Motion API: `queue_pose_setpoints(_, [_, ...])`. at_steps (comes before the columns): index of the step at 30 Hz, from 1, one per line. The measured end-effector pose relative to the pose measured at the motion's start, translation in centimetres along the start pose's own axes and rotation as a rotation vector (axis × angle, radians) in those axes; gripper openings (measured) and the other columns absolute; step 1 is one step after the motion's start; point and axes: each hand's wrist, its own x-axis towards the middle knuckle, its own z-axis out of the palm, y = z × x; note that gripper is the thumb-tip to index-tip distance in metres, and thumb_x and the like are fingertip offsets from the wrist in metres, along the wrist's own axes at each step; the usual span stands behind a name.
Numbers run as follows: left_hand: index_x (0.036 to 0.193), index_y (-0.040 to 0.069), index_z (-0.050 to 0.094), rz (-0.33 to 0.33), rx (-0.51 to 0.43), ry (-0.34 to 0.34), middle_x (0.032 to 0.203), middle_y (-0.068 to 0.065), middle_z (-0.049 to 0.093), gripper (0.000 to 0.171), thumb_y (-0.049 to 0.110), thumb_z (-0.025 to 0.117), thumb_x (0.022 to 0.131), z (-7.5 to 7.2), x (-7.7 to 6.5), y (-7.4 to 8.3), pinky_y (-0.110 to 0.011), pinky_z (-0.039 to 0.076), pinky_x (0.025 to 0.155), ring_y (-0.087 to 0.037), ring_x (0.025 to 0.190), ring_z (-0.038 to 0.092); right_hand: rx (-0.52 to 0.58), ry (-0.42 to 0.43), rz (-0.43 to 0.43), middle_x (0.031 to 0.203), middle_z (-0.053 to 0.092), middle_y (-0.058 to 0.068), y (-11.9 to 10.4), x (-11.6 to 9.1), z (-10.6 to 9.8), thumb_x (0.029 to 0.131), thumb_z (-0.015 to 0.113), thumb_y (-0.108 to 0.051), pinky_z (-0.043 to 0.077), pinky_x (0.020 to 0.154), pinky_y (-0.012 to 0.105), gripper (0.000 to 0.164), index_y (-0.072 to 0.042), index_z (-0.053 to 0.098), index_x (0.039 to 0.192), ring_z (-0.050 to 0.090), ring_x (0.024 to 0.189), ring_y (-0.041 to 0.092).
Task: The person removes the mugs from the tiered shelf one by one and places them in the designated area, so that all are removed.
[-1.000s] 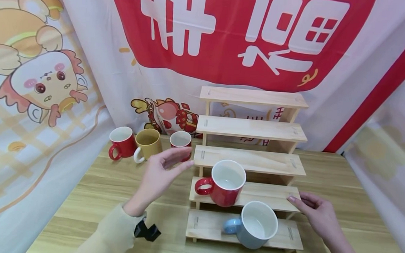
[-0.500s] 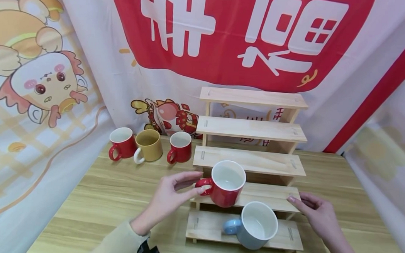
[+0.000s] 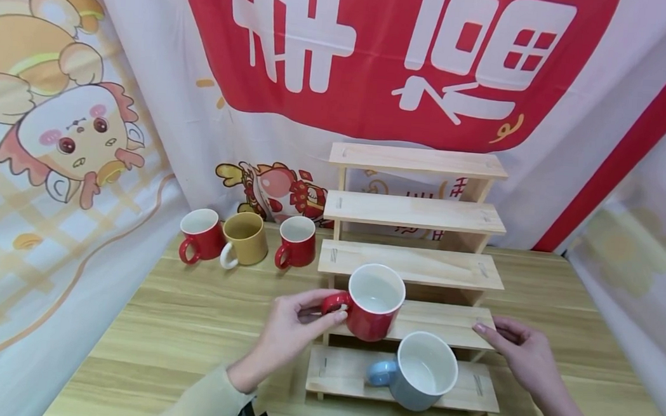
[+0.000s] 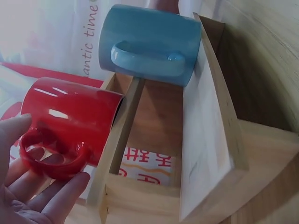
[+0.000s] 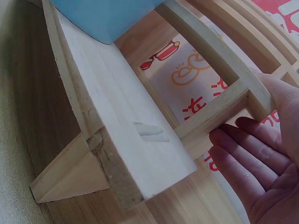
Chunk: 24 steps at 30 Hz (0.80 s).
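Note:
My left hand (image 3: 290, 327) is at the handle of a red mug (image 3: 372, 322) with a white inside, thumb in front and fingers around the loop. In the left wrist view, the fingertips (image 4: 83, 181) show at the handle's lower side. The mug stands upright on the second step from the bottom of a wooden tiered display stand (image 3: 415, 264). Lower down, a light blue mug (image 3: 413, 391) sits on the bottom step, its handle toward the left. My right hand (image 3: 521, 354) grips the right end of the second step, thumb on top and fingers below.
Against the back stand a red mug (image 3: 207, 243), a yellow mug (image 3: 250, 247) with a white handle and a smaller red mug (image 3: 300, 250). Printed cloth (image 3: 161, 121) encloses the wooden table (image 3: 188, 326). The stand's upper three steps are bare.
My left hand has moved right and down, from in front of the small back mug to the red mug's handle, and now holds it. The right hand and the mugs have stayed put.

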Motion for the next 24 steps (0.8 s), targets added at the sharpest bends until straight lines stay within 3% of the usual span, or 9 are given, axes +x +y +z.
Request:
queue_pose_setpoints(7, [0.116, 0.019, 0.077, -0.008, 0.015, 0.042, 0.11, 0.002, 0.076, 0.029, 0.032, 0.08, 0.091, 0.33, 0.12, -0.17, -0.03, 0.06, 0.083, -0.016, 0.095, 0.073, 0.0, -0.004, 0.003, 0.132, 0.061, 0.026, 0.12, 0.03, -0.05, 0.096, 0.073, -0.041, 0.051, 0.076, 0.013, 0.07, 0.011, 0.054, 0.138, 0.057, 0.092, -0.01])
queue_pose_setpoints(24, [0.112, 0.011, 0.077, -0.022, -0.106, 0.037, 0.107, -0.004, 0.076, 0.022, 0.018, 0.079, 0.091, 0.46, 0.3, -0.17, -0.033, 0.06, 0.083, -0.022, 0.096, 0.073, -0.006, -0.007, 0.006, 0.129, 0.064, 0.025, 0.17, 0.1, -0.14, 0.095, 0.072, -0.044, 0.052, 0.076, 0.014, 0.071, 0.01, 0.055, 0.138, 0.058, 0.093, -0.008])
